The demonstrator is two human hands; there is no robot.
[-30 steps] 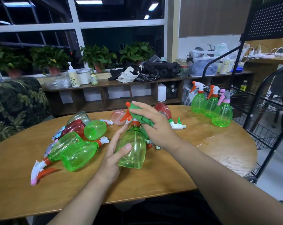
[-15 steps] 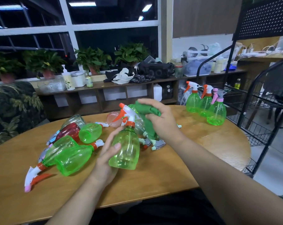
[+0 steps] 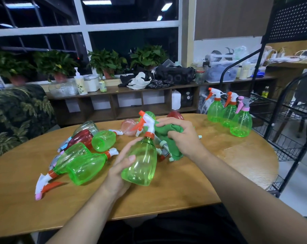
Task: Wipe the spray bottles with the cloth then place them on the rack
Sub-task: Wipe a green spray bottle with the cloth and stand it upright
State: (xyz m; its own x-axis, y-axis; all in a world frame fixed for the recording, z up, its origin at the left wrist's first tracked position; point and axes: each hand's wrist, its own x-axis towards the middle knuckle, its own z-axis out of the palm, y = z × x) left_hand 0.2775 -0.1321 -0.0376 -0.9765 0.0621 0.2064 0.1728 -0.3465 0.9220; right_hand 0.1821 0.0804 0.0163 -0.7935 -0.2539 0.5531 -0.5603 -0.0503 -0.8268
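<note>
Left fingers (image 3: pixel 127 150) and thumb curl round the green spray bottle (image 3: pixel 140 166), held tilted just above the table (image 3: pixel 184 191). Right fingers (image 3: pixel 174 122) clench the green cloth (image 3: pixel 164 132) beside its nozzle. Both forearms reach over the table's near edge.

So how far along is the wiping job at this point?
Early to midway. Done, perhaps: three upright green bottles stand on the table beside the rack, whose visible shelves hold no spray bottles. In hand: the left hand holds a green bottle while the right hand grips the cloth at its trigger head. Left: the pile of bottles lying flat.
</note>
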